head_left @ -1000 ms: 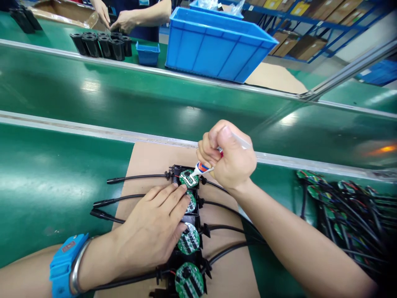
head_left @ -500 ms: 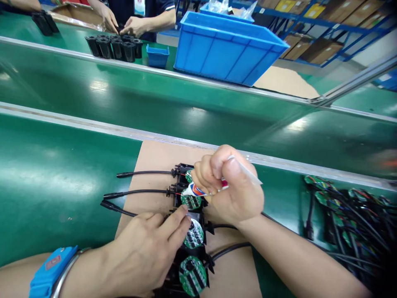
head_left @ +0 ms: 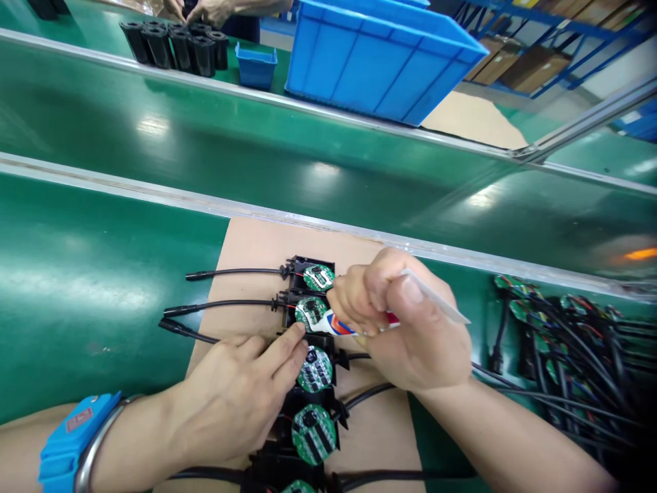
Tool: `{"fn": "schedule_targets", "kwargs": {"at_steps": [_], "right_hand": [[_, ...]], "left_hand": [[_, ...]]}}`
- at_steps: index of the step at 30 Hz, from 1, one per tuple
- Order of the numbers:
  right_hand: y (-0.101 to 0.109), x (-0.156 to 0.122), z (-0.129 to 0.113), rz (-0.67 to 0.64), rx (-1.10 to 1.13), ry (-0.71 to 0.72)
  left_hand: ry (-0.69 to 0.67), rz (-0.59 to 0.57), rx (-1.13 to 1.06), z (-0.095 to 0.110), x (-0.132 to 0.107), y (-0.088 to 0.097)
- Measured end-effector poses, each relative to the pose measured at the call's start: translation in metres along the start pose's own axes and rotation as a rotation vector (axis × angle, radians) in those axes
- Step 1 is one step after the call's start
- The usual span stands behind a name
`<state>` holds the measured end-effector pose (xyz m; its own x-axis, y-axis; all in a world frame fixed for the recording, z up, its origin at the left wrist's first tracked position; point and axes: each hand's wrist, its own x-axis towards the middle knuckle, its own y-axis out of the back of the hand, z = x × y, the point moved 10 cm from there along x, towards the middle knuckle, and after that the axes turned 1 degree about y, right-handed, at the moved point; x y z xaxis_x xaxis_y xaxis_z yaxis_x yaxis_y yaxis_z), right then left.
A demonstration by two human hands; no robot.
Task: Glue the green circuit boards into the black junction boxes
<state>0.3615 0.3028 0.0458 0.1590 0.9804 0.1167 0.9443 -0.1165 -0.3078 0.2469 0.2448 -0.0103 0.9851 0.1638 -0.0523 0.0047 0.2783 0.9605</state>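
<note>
Green counter: right hand closed round a squeeze tube, long axis sideways, nozzle toward the left edge of the cardboard; whether the left hand grips anything is hidden.

Circuit boards lie on a row of cases on cardboard on the counter. Right of them is a heap of cables. Far behind, a tub sits between tubes and a crate.

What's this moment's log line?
right hand: holds tube, nozzle at second-farthest board | left hand: near same board | farthest board: streaked white
</note>
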Motion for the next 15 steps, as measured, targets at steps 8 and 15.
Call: {"fn": "schedule_targets", "kwargs": {"at_steps": [8, 15], "right_hand": [[0.013, 0.004, -0.009, 0.031, -0.026, 0.038], [0.017, 0.010, -0.008, 0.110, -0.003, 0.128]], "left_hand": [[-0.016, 0.019, 0.024, 0.000, -0.002, 0.000], [-0.028, 0.032, 0.042, 0.000, -0.002, -0.001]]}}
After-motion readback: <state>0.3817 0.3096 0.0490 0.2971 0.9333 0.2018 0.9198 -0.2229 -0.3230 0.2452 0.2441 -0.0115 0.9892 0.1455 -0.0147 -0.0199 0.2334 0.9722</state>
